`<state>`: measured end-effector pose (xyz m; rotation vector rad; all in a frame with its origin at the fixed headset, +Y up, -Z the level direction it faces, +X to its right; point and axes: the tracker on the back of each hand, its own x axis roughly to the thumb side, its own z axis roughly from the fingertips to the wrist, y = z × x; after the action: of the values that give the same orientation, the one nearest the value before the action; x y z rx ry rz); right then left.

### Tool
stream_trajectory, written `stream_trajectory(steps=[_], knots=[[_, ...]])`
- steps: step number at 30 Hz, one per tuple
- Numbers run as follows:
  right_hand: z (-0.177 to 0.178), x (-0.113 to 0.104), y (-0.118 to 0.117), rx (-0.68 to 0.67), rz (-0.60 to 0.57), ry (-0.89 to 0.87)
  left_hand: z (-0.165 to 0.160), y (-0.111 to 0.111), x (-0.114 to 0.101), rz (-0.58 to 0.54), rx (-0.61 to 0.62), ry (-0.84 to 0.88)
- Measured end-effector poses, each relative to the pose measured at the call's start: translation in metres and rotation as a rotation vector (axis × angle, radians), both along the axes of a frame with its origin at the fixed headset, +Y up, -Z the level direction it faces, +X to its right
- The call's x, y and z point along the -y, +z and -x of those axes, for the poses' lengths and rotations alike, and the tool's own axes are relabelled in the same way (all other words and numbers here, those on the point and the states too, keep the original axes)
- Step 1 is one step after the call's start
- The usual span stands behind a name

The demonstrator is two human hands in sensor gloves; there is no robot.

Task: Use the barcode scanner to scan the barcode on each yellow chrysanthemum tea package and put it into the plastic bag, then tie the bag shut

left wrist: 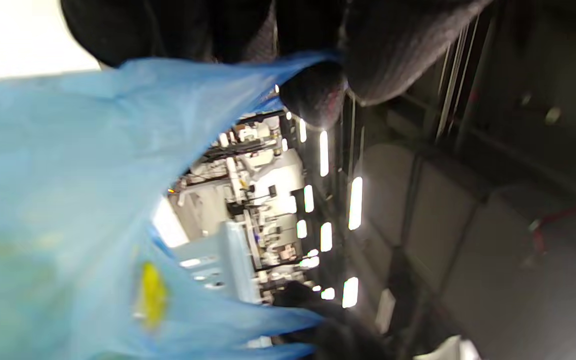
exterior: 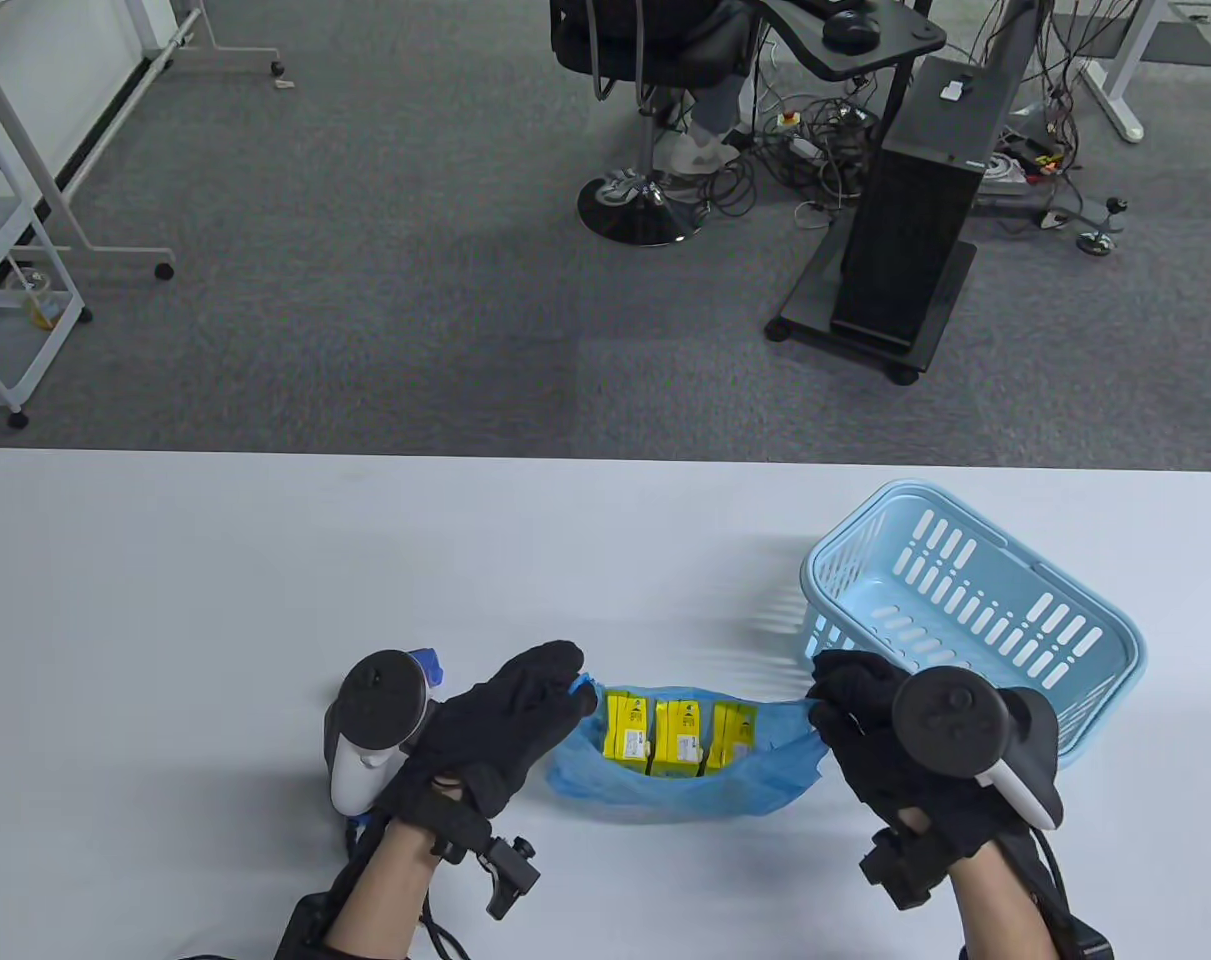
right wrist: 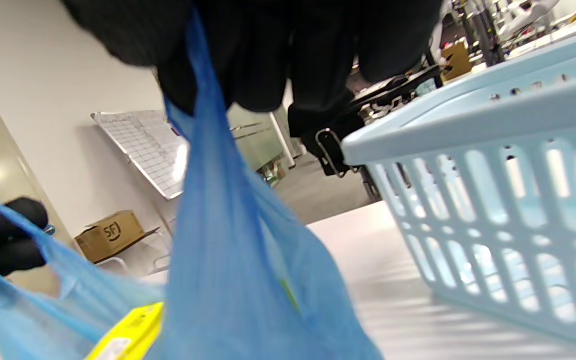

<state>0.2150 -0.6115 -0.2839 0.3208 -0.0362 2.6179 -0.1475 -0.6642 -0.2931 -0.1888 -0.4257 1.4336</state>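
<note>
Cardboard box [right wrist: 110, 234] marked "SF" behind both hands' grip on blue bag [exterior: 665, 790].

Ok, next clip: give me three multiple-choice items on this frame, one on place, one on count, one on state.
1. Where does the light blue slatted plastic basket stand?
A. beside the right hand
B. beside the left hand
C. on the floor

2. How many yellow tea packages show inside the thin blue plastic bag?
A. one
B. three
C. five

3. The bag is:
A. tied shut
B. held open by both hands
C. lying untouched

Key: 1 A, it stands on the table's right; 2 B, three stand side by side; 3 B, each hand pinches a handle.
</note>
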Motion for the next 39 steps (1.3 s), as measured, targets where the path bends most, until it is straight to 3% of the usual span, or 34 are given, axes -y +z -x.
stream_trajectory(steps=[6, 11, 14, 16, 20, 26, 32, 39], knots=[[0.018, -0.034, -0.021, -0.026, -0.014, 0.086, -0.013, -0.007, -0.024, -0.012, -0.026, 0.009], [0.019, -0.055, -0.031, -0.043, -0.017, -0.05, -0.018, -0.012, -0.048, -0.035, -0.058, 0.058], [0.02, -0.063, -0.037, -0.029, -0.015, -0.026, -0.013, -0.019, -0.059, -0.061, -0.178, -0.029], [0.021, -0.068, -0.042, -0.027, -0.016, -0.042, -0.013, -0.024, -0.067, -0.074, -0.171, -0.038], [0.019, -0.067, -0.047, 0.015, -0.038, -0.026, -0.013, -0.021, -0.077, -0.117, -0.199, -0.107], [0.019, -0.063, -0.046, 0.038, -0.117, -0.021, -0.002, -0.014, -0.075, -0.132, -0.259, -0.137], [0.02, -0.056, -0.044, 0.042, -0.132, 0.013, 0.008, -0.011, -0.073, -0.188, -0.376, -0.339], [0.02, -0.047, -0.034, 0.042, -0.167, 0.049, 0.008, -0.002, -0.074, -0.29, -0.402, -0.581]])
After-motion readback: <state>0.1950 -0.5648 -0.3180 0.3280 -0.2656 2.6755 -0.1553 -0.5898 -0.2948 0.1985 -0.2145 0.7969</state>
